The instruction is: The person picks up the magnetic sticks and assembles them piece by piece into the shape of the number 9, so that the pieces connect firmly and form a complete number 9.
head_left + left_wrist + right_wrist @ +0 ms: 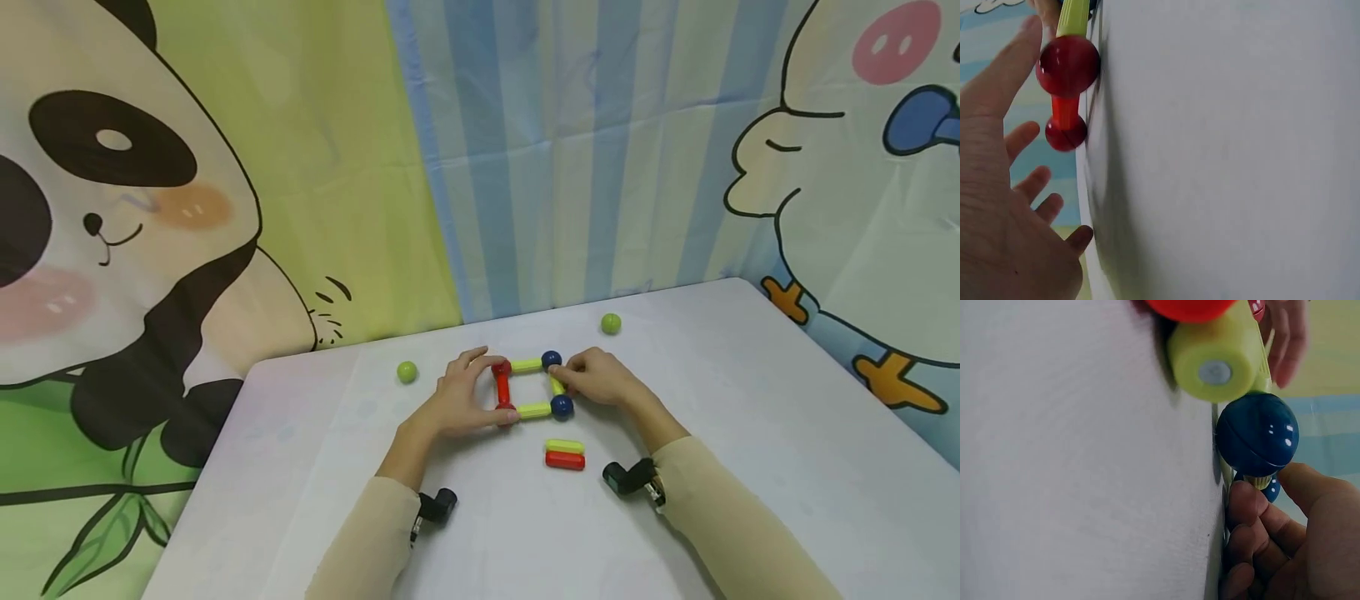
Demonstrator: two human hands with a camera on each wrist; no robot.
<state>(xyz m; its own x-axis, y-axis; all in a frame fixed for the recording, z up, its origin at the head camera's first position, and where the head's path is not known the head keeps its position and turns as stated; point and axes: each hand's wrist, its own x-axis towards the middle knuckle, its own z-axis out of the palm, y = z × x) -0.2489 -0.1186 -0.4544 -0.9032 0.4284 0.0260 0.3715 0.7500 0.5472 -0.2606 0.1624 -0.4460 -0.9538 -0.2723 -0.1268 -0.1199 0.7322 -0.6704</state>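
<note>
On the table, rods and balls form a four-sided frame. A red rod (503,389) joins two red balls (1067,65) on its left, and yellow rods (534,411) run to two blue balls (1257,434) on its right. My left hand (459,398) spans the red side, thumb at the near red ball and a fingertip at the far one, holding the frame between them. Its other fingers are spread. My right hand (600,377) pinches the yellow rod (557,385) between the blue balls; the fingers hide part of it.
Nearer the person, a loose yellow rod (564,446) lies beside a loose red rod (565,460). One green ball (407,372) sits left of the frame, another green ball (611,323) near the far edge. A printed curtain (525,167) hangs behind the white table (315,467).
</note>
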